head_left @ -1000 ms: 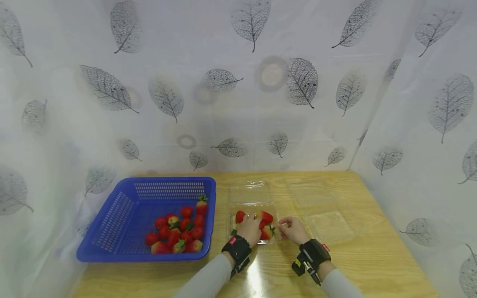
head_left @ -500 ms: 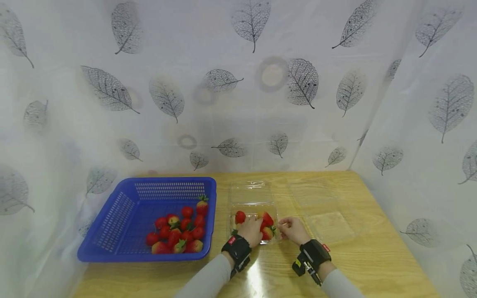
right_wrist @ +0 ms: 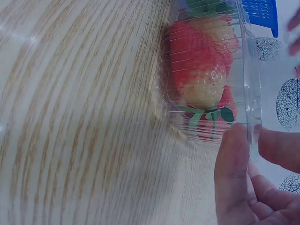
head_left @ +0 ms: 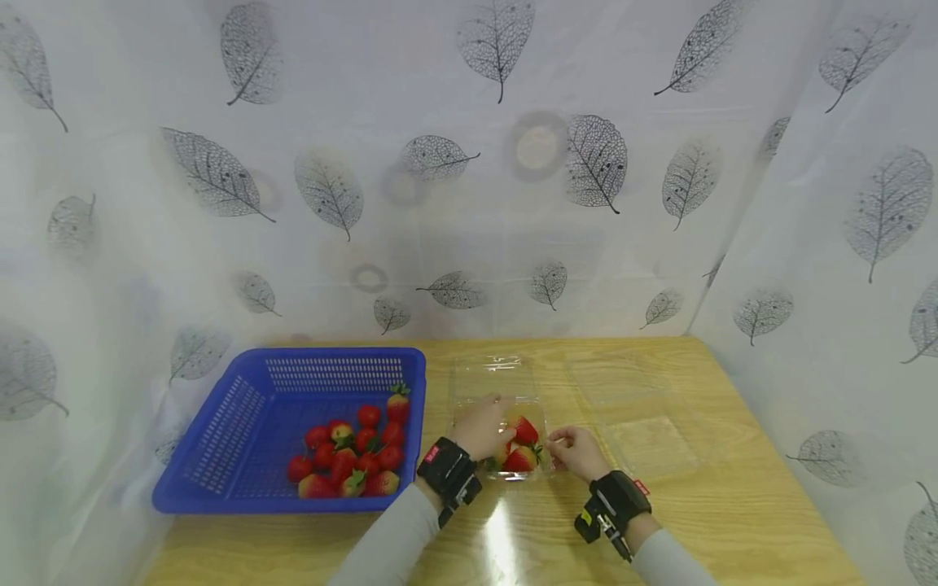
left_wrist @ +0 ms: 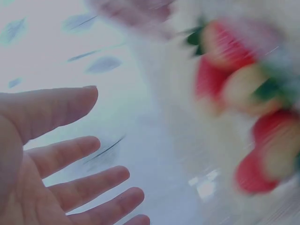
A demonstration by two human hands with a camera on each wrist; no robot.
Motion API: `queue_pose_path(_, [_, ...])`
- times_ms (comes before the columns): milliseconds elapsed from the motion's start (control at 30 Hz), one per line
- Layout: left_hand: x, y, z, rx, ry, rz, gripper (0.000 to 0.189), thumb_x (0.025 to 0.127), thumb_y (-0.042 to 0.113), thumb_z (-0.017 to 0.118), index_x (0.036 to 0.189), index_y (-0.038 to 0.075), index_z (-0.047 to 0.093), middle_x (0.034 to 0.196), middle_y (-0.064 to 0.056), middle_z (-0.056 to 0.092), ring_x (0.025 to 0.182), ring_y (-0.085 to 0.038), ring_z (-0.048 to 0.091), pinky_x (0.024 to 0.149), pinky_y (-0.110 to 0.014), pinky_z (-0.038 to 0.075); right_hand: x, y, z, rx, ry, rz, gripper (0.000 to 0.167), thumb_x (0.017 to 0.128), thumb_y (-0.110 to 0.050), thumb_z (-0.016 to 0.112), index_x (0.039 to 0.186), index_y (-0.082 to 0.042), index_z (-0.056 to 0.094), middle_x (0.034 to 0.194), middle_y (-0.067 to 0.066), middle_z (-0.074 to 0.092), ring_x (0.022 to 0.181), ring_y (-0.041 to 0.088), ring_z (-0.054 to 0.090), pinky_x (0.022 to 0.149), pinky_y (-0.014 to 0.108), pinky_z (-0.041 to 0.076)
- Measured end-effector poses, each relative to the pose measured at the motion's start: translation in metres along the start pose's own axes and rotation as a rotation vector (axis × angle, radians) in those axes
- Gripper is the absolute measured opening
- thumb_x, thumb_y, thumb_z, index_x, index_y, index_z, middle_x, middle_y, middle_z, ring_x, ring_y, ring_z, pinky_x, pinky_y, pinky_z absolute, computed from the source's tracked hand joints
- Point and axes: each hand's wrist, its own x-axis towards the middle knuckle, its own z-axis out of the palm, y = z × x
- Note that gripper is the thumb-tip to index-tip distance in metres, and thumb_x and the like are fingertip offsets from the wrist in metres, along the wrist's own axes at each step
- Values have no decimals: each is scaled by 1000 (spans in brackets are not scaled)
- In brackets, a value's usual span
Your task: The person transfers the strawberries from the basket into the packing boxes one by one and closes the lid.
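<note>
Packing seemed underway: right grip (head_left: 577, 454) pinched the box (right_wrist: 251, 79); left grip (head_left: 479, 431), spread empty, likely needed strawberries (head_left: 342, 467) from the left basket (head_left: 264, 506).

In the head view, the left hand (head_left: 479, 430) hides part of the box (head_left: 507, 477) and partly covers its strawberries (head_left: 522, 460); both sleeves (head_left: 388, 537) run off the bottom edge. In the left wrist view, the strawberries are blurred and that hand is cut off at left and below. The right wrist view crops the right hand (right_wrist: 255, 187), the box and most of the basket (right_wrist: 261, 14).
</note>
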Motion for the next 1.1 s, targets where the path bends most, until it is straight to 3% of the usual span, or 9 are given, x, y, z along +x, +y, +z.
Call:
queue_pose_path(100, [1, -3, -25, -65, 75, -13, 51, 82, 20, 63, 129, 4, 49, 128, -16, 50, 114, -31, 50, 93, -44, 42, 1, 1, 0, -8, -1, -6, 12, 85, 1, 58, 91, 11, 57, 64, 7, 54, 53, 11, 53, 52, 29, 52])
queue_pose_path(200, [-2, -7, -53, -118, 148, -44, 51, 82, 18, 62, 129, 4, 48, 131, -16, 47, 110, -33, 52, 90, -45, 44, 1, 1, 0, -11, 0, -10, 12, 85, 1, 58, 92, 11, 57, 65, 7, 54, 53, 11, 53, 51, 28, 52])
queue_pose_path(333, [-8, -19, -83, -174, 295, -132, 50, 80, 15, 63, 127, 6, 50, 133, -15, 45, 113, -34, 49, 91, -48, 43, 2, 2, 0, -8, 5, -12, 11, 84, 2, 58, 91, 11, 57, 63, 6, 53, 53, 11, 53, 51, 27, 51])
queue_pose_path(467, [-13, -41, -97, -220, 467, -175, 45, 81, 12, 62, 125, 5, 52, 129, -16, 47, 119, -35, 42, 97, -52, 35, 2, 3, 1, -7, 9, -12, 10, 84, 2, 59, 90, 10, 57, 62, 6, 53, 52, 11, 53, 50, 27, 51])
queue_pose_path(600, [-16, -68, -100, -203, 522, -267, 41, 84, 13, 60, 123, 4, 53, 126, -18, 48, 117, -38, 43, 97, -54, 32, 4, 6, 1, -16, 12, -12, 10, 84, 1, 59, 90, 9, 58, 62, 6, 52, 52, 12, 52, 51, 28, 51])
queue_pose_path(733, [-16, -99, -92, -127, 458, -450, 43, 83, 15, 59, 123, 2, 52, 126, -22, 47, 115, -43, 42, 94, -57, 33, 4, 6, 1, -17, 11, -8, 11, 84, 1, 59, 91, 9, 58, 64, 7, 53, 53, 12, 53, 52, 30, 52])
queue_pose_path(833, [-18, -118, -81, -80, 331, -552, 49, 81, 18, 61, 125, -1, 49, 126, -27, 46, 114, -47, 41, 91, -60, 34, 4, 6, 2, -12, 12, -5, 11, 84, 1, 59, 91, 9, 58, 64, 7, 53, 53, 12, 53, 53, 30, 53])
queue_pose_path(967, [-20, -139, -67, -104, 153, -600, 59, 77, 20, 64, 129, -3, 45, 126, -31, 43, 114, -52, 39, 89, -64, 34, 3, 6, 2, -15, 14, -5, 10, 84, 1, 58, 91, 9, 58, 64, 7, 53, 53, 12, 54, 52, 30, 52])
queue_pose_path(1100, [-19, -155, -55, -176, 57, -586, 62, 75, 17, 63, 130, -4, 43, 128, -32, 44, 115, -51, 40, 91, -61, 35, 2, 5, 2, -17, 7, 1, 11, 85, 0, 58, 91, 9, 58, 65, 7, 53, 54, 12, 54, 53, 31, 53])
